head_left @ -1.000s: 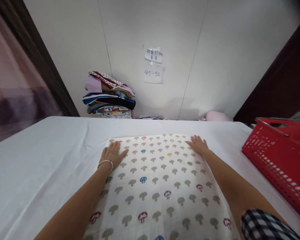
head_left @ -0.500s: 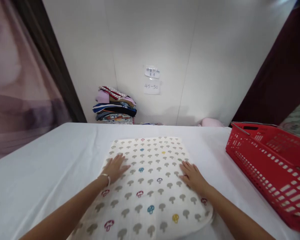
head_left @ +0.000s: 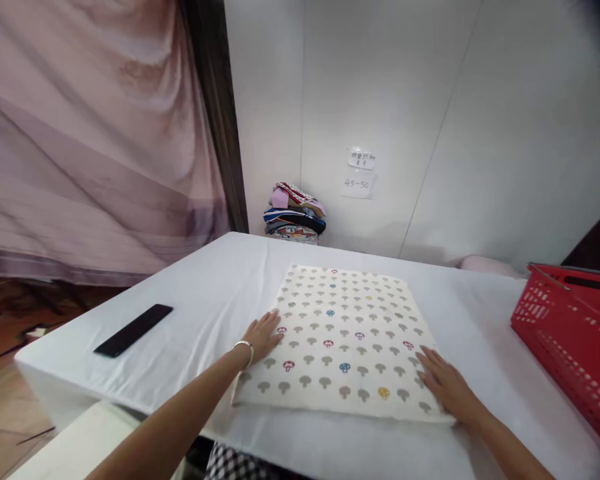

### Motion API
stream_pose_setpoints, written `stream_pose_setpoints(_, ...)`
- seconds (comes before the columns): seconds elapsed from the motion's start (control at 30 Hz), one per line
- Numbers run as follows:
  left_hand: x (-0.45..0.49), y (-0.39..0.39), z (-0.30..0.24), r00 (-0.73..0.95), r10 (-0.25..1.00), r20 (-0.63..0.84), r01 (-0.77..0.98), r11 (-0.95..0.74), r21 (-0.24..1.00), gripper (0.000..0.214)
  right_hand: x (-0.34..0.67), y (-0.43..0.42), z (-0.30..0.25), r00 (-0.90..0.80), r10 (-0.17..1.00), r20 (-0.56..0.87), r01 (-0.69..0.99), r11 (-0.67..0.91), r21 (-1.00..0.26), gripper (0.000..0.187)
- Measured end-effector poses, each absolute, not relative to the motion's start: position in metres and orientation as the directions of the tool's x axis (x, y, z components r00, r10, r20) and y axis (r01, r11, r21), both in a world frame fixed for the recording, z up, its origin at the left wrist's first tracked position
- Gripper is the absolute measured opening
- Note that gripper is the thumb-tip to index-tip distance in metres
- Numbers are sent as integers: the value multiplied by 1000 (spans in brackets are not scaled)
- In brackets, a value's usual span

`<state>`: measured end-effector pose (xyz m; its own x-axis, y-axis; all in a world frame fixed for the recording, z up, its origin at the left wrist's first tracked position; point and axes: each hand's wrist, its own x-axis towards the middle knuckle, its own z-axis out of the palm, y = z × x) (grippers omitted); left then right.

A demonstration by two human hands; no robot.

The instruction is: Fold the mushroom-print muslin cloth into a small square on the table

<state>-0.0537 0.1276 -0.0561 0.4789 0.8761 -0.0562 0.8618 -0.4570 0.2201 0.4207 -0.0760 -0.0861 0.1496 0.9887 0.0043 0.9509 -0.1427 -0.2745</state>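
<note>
A folded cream cloth with a mushroom print (head_left: 347,337) lies flat on the white table (head_left: 215,300). My left hand (head_left: 263,335) rests flat on the cloth's near left edge, fingers stretched out, a thin bracelet on the wrist. At the near right corner, my right hand (head_left: 445,387) lies flat on the cloth with its fingers spread. Neither hand holds anything.
A red plastic basket (head_left: 570,347) stands at the table's right edge. A black phone (head_left: 133,329) lies near the table's left corner. A stack of folded clothes (head_left: 294,213) sits against the back wall under paper labels (head_left: 360,172). A pink curtain (head_left: 90,140) hangs left.
Both hands have slid back along the cloth from its far end to its near edge. The view has pulled back and turned left, showing the curtain and the phone.
</note>
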Motion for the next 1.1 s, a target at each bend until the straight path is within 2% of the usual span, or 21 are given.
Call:
stream_pose_setpoints(0.13,-92,100,-64,474,880,34,853,-468,231,55,430,-124,-106,161,979,122,925,-107,-364,57)
stream_pose_setpoints(0.3,-127,69,-58,466,856,226,837,-509,201,45,424,-161,-104,119,961,250,944,-32,-328,48)
stream_pose_setpoints(0.37,-136,55,-57,500,793,348,793,-581,183,40,420,-170,-100,56,955,291,959,30,-283,45)
stream_pose_setpoints(0.5,-140,29,-60,619,615,490,662,-744,98,54,417,-177,-94,-56,948,313,975,119,-185,42)
stream_pose_setpoints(0.6,-136,21,-61,666,554,500,627,-778,26,58,420,-173,-91,-94,947,306,981,140,-132,41)
stream_pose_setpoints(0.73,-134,23,-59,707,540,457,613,-790,-16,52,430,-163,-87,-152,947,284,980,182,-82,44)
stream_pose_setpoints(0.93,-141,32,-58,737,520,431,576,-817,2,44,437,-148,-76,-233,919,318,962,266,-65,46)
stream_pose_setpoints(1.1,-142,36,-54,768,472,433,520,-854,8,45,435,-138,-70,-223,922,316,966,252,-55,46)
